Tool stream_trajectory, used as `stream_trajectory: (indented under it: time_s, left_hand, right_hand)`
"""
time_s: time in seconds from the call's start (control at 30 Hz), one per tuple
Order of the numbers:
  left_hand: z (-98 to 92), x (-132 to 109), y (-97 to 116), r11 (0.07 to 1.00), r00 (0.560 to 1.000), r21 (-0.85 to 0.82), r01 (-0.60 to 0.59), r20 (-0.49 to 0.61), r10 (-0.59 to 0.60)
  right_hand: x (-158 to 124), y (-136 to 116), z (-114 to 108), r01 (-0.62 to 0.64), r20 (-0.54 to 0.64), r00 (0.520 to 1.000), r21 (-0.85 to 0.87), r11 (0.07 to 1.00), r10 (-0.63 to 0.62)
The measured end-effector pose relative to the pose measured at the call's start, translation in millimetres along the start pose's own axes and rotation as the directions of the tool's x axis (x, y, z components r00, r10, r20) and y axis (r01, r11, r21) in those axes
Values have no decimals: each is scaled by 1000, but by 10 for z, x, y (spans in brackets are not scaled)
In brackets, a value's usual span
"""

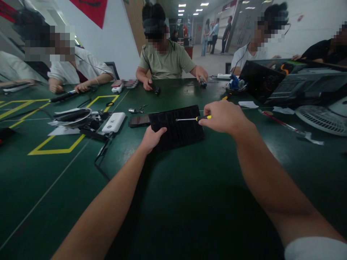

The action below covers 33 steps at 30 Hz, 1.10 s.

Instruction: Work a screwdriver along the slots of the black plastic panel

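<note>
A flat black panel [184, 131] is held tilted above the green table, its left edge gripped by my left hand [154, 139] with the thumb on top. My right hand [223, 117] is closed around the yellow and black handle of a screwdriver [187, 119]. The metal shaft points left across the panel's face, and its tip lies over the upper middle part. Whether the tip touches the panel I cannot tell. Just behind my left hand, a dark flat device [138, 121] lies on the table, with small metal parts [132, 111] beyond it.
On the left are a white power bank [114, 122], cables and a cluttered pile [74, 117]. To the right stand a white fan grille [322, 117], a red-handled tool [280, 121] and a computer case [303, 85]. Several people sit around the green table [173, 202].
</note>
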<state>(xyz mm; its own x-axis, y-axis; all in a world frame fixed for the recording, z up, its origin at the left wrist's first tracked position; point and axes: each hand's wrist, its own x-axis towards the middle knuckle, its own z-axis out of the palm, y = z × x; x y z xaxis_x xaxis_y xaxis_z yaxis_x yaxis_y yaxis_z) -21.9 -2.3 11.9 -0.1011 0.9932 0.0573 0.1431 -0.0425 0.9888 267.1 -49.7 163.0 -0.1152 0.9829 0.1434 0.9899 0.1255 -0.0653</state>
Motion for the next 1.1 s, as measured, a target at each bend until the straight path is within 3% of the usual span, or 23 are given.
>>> stream_trajectory:
  time_s: [0.5,1.1]
  left_hand:
    - [0,-2,-13,1000,1000,-7,-16,-1,16]
    - [11,-25,42,1000,1000,25,4,-17,-3]
  right_hand:
    - [25,-13,-1,-15,137,990,-48,999,22]
    - [18,-7,4,2,131,991,6,1000,-3]
